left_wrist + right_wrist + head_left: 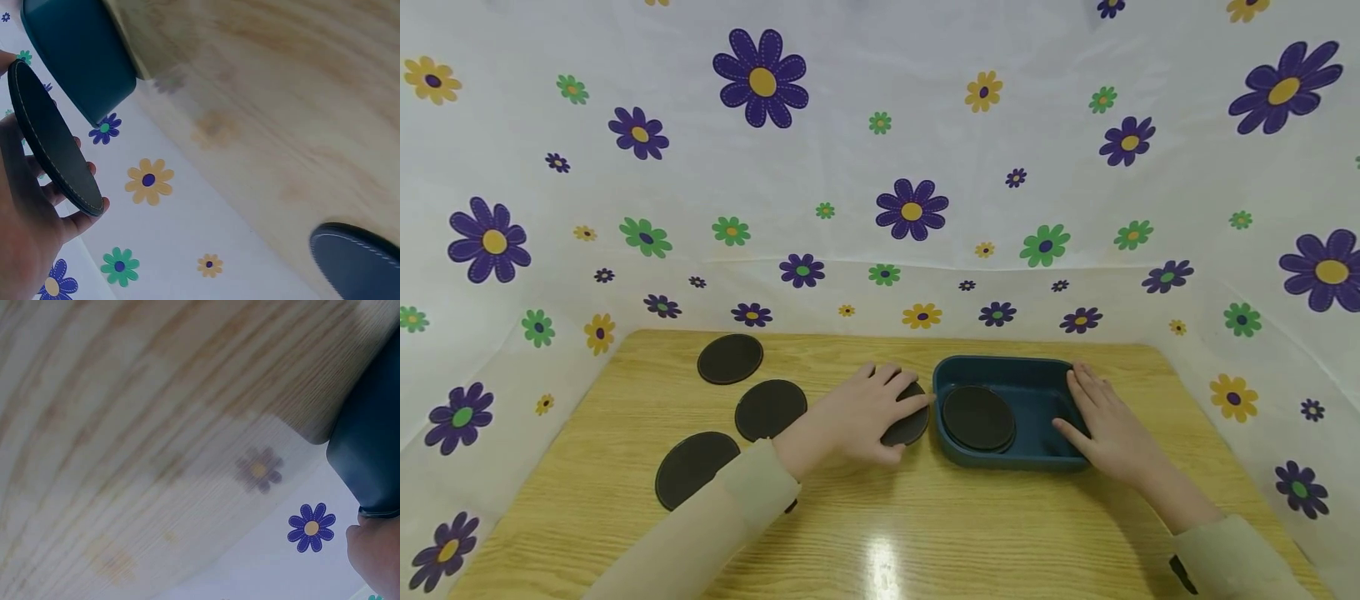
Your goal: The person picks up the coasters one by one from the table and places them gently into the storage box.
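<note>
My left hand (868, 417) holds a round black coaster (908, 421) by its edges, just left of a dark blue rectangular bin (1015, 461). In the left wrist view the coaster (59, 144) is tilted, with pale stitching round its rim and fingertips along its edge. Another black coaster (977, 417) lies inside the bin at its left end; a second edge shows beneath it. On the bin's right rim rests my right hand (1108, 433), fingers extended and thumb over the inside. The right wrist view shows part of that hand (378, 556) at the bin's rim (378, 512).
Three more black coasters lie on the wooden table (880, 517) to the left: one at the back (730, 358), one in the middle (771, 408) and one nearer (696, 467), partly behind my left sleeve. A flower-printed white cloth (820, 167) encloses the back and sides.
</note>
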Motion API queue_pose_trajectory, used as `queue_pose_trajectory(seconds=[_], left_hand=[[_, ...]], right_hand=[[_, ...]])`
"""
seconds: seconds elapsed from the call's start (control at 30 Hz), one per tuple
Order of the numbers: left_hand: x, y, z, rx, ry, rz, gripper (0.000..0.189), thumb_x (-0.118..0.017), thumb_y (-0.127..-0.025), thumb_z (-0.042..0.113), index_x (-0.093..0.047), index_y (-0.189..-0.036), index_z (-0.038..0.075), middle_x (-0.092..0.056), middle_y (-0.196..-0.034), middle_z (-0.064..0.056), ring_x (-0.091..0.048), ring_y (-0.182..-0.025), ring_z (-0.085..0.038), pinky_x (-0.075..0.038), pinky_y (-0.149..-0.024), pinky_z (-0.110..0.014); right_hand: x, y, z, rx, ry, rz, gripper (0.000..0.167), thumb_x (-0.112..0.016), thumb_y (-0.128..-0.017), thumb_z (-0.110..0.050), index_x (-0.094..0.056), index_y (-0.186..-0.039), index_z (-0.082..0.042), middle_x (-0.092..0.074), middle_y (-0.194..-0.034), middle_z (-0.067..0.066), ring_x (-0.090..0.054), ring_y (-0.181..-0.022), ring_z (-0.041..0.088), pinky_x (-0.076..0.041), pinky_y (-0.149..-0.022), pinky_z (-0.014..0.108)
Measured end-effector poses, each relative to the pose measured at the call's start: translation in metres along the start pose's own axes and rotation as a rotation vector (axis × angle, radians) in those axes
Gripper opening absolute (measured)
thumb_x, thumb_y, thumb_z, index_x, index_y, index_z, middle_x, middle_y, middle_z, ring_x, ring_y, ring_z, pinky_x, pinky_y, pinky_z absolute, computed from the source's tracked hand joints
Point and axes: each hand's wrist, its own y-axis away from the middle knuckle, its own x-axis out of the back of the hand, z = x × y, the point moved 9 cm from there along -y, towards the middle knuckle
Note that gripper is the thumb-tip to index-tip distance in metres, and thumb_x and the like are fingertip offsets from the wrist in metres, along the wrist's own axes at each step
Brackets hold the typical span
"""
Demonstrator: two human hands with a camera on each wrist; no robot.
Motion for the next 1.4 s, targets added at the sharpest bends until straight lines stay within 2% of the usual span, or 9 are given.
queue_pose_trajectory(seconds=[0.23, 0.43, 0.67, 0.77, 0.9, 1.03, 1.13, 1.23, 1.4], left_hand=[[0.008, -0.014, 0.006, -0.013, -0.04, -0.001, 0.082, -0.059, -0.095, 0.06, -0.035, -0.167, 0.032, -0.044, -0.164, -0.006, -0.045, -0.144, -0.028, -0.044, -0.112, -0.051], [0.012, -0.026, 0.012, -0.033, -0.053, 0.017, 0.082, -0.058, -0.095, 0.06, -0.032, -0.168, 0.032, -0.042, -0.164, -0.006, -0.045, -0.145, -0.027, -0.045, -0.111, -0.05], [0.01, -0.041, 0.019, -0.052, -0.046, 0.021, 0.081, -0.056, -0.096, 0.062, -0.033, -0.168, 0.032, -0.042, -0.165, -0.006, -0.043, -0.149, -0.028, -0.044, -0.116, -0.052], [0.008, -0.048, 0.022, -0.055, -0.049, 0.014, 0.081, -0.056, -0.096, 0.062, -0.033, -0.168, 0.032, -0.043, -0.164, -0.006, -0.044, -0.147, -0.027, -0.045, -0.113, -0.05], [0.007, -0.058, 0.027, -0.062, -0.064, 0.015, 0.08, -0.056, -0.096, 0.062, -0.034, -0.167, 0.033, -0.045, -0.16, -0.004, -0.046, -0.142, -0.025, -0.046, -0.108, -0.046], [0.004, -0.068, 0.033, -0.063, -0.071, 0.008, 0.079, -0.055, -0.096, 0.063, -0.034, -0.167, 0.034, -0.045, -0.16, -0.003, -0.044, -0.142, -0.024, -0.046, -0.109, -0.045], [0.004, -0.074, 0.038, -0.063, -0.069, 0.004, 0.079, -0.055, -0.097, 0.064, -0.035, -0.166, 0.034, -0.045, -0.161, -0.002, -0.044, -0.143, -0.024, -0.044, -0.112, -0.045], [0.004, -0.081, 0.043, -0.061, -0.076, 0.007, 0.078, -0.054, -0.097, 0.064, -0.035, -0.166, 0.034, -0.046, -0.161, -0.002, -0.044, -0.144, -0.024, -0.043, -0.115, -0.045], [0.001, -0.092, 0.048, -0.053, -0.098, 0.014, 0.078, -0.054, -0.097, 0.066, -0.036, -0.166, 0.035, -0.047, -0.16, -0.001, -0.045, -0.143, -0.023, -0.043, -0.114, -0.045]], right_hand=[[0.001, 0.0, -0.002, 0.021, 0.014, 0.015, 0.085, -0.055, -0.109, -0.042, -0.023, -0.162, 0.016, -0.018, -0.171, 0.036, -0.012, -0.164, 0.047, 0.013, -0.132, 0.03], [0.001, 0.0, -0.002, 0.02, 0.015, 0.014, 0.085, -0.055, -0.109, -0.042, -0.022, -0.162, 0.016, -0.017, -0.171, 0.036, -0.011, -0.164, 0.047, 0.013, -0.133, 0.032], [0.0, 0.0, -0.003, 0.038, 0.021, 0.039, 0.084, -0.056, -0.109, -0.042, -0.025, -0.161, 0.017, -0.021, -0.17, 0.037, -0.013, -0.164, 0.046, 0.014, -0.131, 0.028], [0.0, 0.0, -0.003, 0.033, 0.013, 0.038, 0.084, -0.057, -0.108, -0.041, -0.025, -0.161, 0.017, -0.021, -0.17, 0.038, -0.013, -0.163, 0.047, 0.012, -0.132, 0.03], [0.0, -0.001, -0.002, 0.009, 0.002, 0.013, 0.085, -0.057, -0.108, -0.041, -0.024, -0.161, 0.016, -0.019, -0.171, 0.036, -0.014, -0.163, 0.048, 0.005, -0.135, 0.041], [0.0, -0.002, -0.002, -0.004, 0.004, -0.005, 0.086, -0.058, -0.107, -0.041, -0.023, -0.161, 0.016, -0.018, -0.171, 0.036, -0.014, -0.162, 0.049, 0.0, -0.136, 0.047], [0.0, -0.002, -0.002, -0.002, 0.005, -0.003, 0.086, -0.058, -0.108, -0.041, -0.023, -0.161, 0.016, -0.018, -0.171, 0.036, -0.014, -0.163, 0.048, 0.0, -0.136, 0.048], [0.0, -0.002, -0.002, 0.006, 0.01, 0.01, 0.085, -0.057, -0.108, -0.042, -0.024, -0.161, 0.016, -0.019, -0.171, 0.036, -0.014, -0.163, 0.048, 0.002, -0.136, 0.046], [0.001, 0.0, -0.001, 0.019, 0.022, 0.028, 0.085, -0.056, -0.108, -0.042, -0.024, -0.161, 0.017, -0.02, -0.17, 0.037, -0.013, -0.163, 0.047, 0.01, -0.134, 0.035]])
